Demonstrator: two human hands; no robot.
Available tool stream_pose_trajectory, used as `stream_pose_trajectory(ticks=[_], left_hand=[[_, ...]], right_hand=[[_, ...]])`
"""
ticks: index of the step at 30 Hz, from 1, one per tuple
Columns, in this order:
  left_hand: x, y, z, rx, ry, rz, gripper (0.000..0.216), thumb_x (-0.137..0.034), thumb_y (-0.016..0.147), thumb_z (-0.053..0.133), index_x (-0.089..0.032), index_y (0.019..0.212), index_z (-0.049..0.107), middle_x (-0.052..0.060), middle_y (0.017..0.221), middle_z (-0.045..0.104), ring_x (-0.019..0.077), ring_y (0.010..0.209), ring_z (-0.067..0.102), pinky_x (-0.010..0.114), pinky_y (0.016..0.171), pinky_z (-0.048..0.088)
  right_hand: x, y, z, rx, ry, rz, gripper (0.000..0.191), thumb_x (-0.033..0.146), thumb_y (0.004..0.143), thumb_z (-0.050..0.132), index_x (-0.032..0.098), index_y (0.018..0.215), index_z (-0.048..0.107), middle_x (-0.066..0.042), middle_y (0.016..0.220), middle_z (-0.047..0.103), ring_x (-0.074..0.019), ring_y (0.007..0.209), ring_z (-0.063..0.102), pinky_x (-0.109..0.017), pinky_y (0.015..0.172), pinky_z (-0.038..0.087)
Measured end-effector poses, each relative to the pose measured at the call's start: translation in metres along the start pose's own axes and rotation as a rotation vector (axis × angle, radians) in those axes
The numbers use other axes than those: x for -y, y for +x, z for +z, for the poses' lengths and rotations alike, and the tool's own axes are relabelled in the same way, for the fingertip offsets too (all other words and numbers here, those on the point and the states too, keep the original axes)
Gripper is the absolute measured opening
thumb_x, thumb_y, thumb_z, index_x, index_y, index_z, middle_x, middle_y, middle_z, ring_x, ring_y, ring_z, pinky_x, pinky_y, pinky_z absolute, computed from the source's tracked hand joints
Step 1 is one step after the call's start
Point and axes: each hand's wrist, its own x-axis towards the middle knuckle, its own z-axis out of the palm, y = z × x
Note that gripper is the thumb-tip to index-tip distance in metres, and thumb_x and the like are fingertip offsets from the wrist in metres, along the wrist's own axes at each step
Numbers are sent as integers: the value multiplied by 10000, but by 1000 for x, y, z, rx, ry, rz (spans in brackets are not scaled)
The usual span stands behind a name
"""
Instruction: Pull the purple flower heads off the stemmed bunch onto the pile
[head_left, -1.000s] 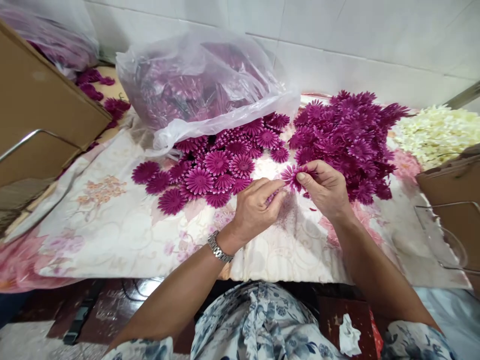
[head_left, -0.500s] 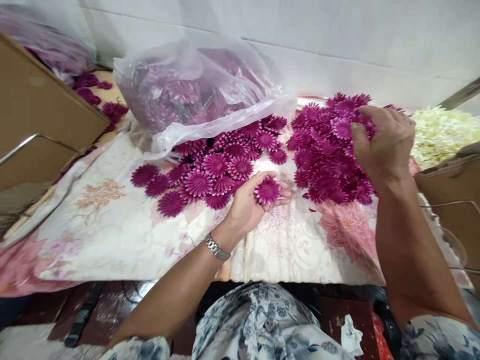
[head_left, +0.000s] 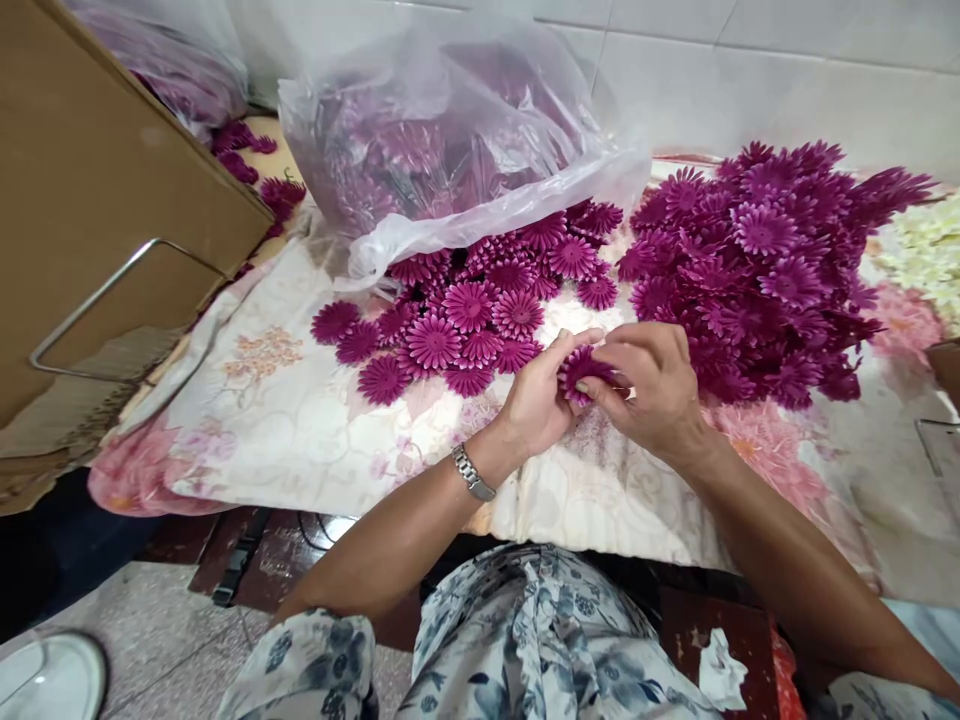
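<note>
Both my hands meet over the front of the cloth-covered table, at a magenta artificial flower head (head_left: 576, 372). My left hand (head_left: 541, 395), with a metal watch on the wrist, cups the flower head from the left. From the right, my right hand (head_left: 651, 388) pinches its petals between thumb and fingers. Behind my left hand lies a loose spread of flat magenta flower heads (head_left: 435, 342). Beyond my right hand rises a bigger heap of magenta flowers (head_left: 757, 275).
A clear plastic bag (head_left: 457, 130) full of magenta flowers stands against the tiled wall. At left is a cardboard box (head_left: 112, 190) with a bent metal rod (head_left: 97, 310). Pale yellow petals (head_left: 930, 250) lie far right. The floral tablecloth (head_left: 300, 440) reaches the front edge.
My right hand has come from the right-hand heap down to the flower head in my left hand and now grips its petals. The camera view has shifted.
</note>
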Motion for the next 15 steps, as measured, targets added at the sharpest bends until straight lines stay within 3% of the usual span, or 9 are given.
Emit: stream_pose_trajectory(ticks=[3,9,12,15], left_hand=[[1,1,-1,-3,-2,11,343,-283,938,394,-114,801,659,10,650,589,52,516,480,179,484,351],[8,3,-3,-104,99,58,285,-271,915,467,-134,703,599,-8,612,558,54,531,488,181,509,365],[9,3,-5,-68,159,147,269,-297,907,481,-134,738,612,13,668,610,86,616,564,214,589,433],[7,2,-7,-24,278,131,299,-410,879,509,-141,842,635,28,694,642,106,575,563,234,522,411]], right_hand=[[2,-3,3,44,16,-15,57,221,814,621,238,868,628,-51,955,649,-208,893,582,-395,793,450],[8,-4,9,16,112,119,90,175,819,581,249,794,626,-50,991,675,-227,930,613,-440,816,456],[10,0,5,-19,274,230,81,189,831,570,237,788,618,-64,989,671,-221,940,617,-435,829,479],[6,2,1,-100,399,378,67,215,836,568,223,782,606,-69,940,645,-209,923,610,-412,822,494]])
